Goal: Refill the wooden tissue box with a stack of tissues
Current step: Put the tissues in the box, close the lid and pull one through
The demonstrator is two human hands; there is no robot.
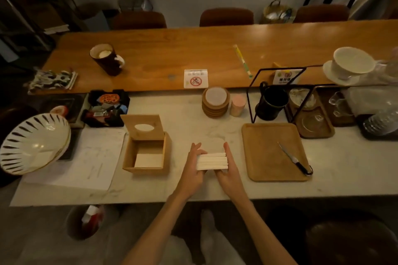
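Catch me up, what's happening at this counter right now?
A person is refilling a wooden tissue box. Both hands, left hand and right hand, press a stack of tissues between them just above the white counter. The box sits to the left of the hands, its lid tipped up and open, with only a low layer of tissues inside. The stack is not yet in the box.

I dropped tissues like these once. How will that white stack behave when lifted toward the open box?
The tissue stack probably sags without support; both hands press its ends. Its loose folded layers look likely to slide or fan apart. It is likely very light, so little grip should hold it.
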